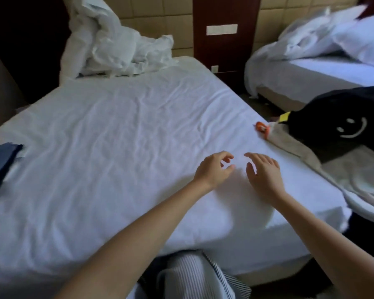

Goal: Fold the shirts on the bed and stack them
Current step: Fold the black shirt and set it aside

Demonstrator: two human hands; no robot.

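White sheet (117, 126) lay wrinkled under the left hand (212, 169) and right hand (263, 171), which hovered side by side, fingers loosely curled, holding nothing. The black shirt (343, 121) sat on a grey garment (354, 175) at 3 o'clock, by the bed's edge, with a blue garment (0, 160) at 9 o'clock. Tugging the black shirt alone could probably have dragged the grey garment over the edge.

No words can be read; a white smiley face (352, 128) marks the black garment (324, 108), and its yellow tag (284, 116) seems blurred.
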